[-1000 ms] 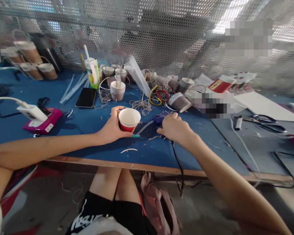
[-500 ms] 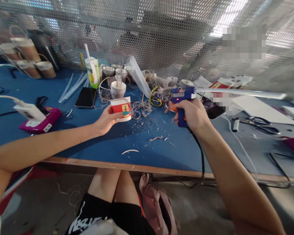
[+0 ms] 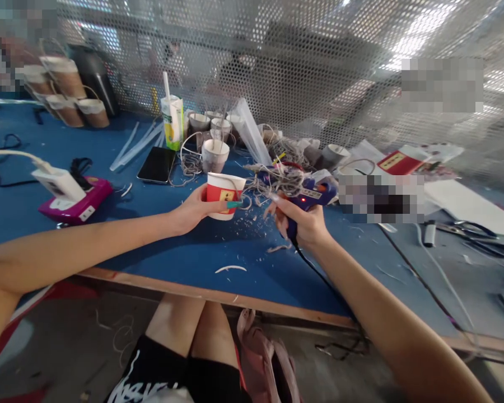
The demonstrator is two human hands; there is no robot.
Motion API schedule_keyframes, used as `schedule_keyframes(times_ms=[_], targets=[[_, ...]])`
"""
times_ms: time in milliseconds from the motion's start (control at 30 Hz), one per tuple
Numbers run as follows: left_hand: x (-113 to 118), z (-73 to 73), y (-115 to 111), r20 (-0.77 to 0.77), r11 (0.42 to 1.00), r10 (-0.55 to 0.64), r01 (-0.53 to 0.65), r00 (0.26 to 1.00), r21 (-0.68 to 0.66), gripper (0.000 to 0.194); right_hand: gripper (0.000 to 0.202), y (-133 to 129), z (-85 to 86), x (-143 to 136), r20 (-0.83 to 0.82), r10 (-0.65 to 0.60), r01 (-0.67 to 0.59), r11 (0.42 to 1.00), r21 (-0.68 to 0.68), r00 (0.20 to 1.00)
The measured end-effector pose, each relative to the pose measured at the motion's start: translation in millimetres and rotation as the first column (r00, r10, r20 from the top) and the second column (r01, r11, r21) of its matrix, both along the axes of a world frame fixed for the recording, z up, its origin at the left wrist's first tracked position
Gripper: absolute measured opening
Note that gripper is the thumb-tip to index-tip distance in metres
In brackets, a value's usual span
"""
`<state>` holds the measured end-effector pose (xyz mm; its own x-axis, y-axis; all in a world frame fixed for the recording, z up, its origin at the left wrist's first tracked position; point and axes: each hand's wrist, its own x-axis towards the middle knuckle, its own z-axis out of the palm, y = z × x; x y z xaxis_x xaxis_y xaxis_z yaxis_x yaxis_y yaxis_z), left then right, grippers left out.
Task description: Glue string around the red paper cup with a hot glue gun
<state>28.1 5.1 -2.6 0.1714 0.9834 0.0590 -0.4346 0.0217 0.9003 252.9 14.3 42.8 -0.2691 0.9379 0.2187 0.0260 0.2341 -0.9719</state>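
My left hand (image 3: 195, 208) is wrapped round a red-and-white paper cup (image 3: 218, 193), held upright just above the blue table. A thin strand of twine (image 3: 247, 201) shows at the cup's right side; whether it is attached I cannot tell. To the right, my right hand (image 3: 308, 224) grips a blue hot glue gun (image 3: 315, 193) by its handle, its small red light lit. The gun's front end is partly lost among tangled twine (image 3: 283, 179) behind it. Between the hands lie white scraps (image 3: 254, 226) on the table.
Twine-wrapped cups (image 3: 215, 155), a drink carton (image 3: 172, 122) and clear glue sticks (image 3: 252, 134) stand or lie behind. A phone (image 3: 156, 164) and purple power strip (image 3: 75, 198) are left; scissors (image 3: 483, 232) lie right. The gun's black cable (image 3: 319, 271) runs over the table edge.
My right hand has come left and down with the glue gun, nearer the cup. The gun has turned, and the long glue stick at its rear no longer shows. The view has shifted slightly.
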Motion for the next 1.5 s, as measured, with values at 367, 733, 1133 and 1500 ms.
schedule_keyframes(times_ms=[367,733,1133,1500], targets=[[0.8,1.9,-4.4,0.004,0.999,-0.011,0.011,1.0,0.041,0.059,0.039,-0.2,-8.7,1.6,0.075,-0.051,0.049,0.998,0.026,0.996],[0.3,1.7,-4.9,-0.07,0.994,-0.017,0.024,0.997,0.106,0.057,0.042,-6.1,0.5,-1.5,0.199,-0.041,0.044,0.999,-0.011,0.979],[2.3,4.4,-6.8,-0.057,0.996,0.0,0.005,0.998,0.087,0.06,0.047,-5.0,0.1,-1.6,0.225,-0.068,0.069,0.998,0.001,0.972],[1.5,2.7,-5.6,-0.081,0.995,-0.001,0.009,0.997,0.104,0.058,0.046,-3.9,0.0,-0.2,0.249,-0.089,0.087,0.996,0.019,0.964]])
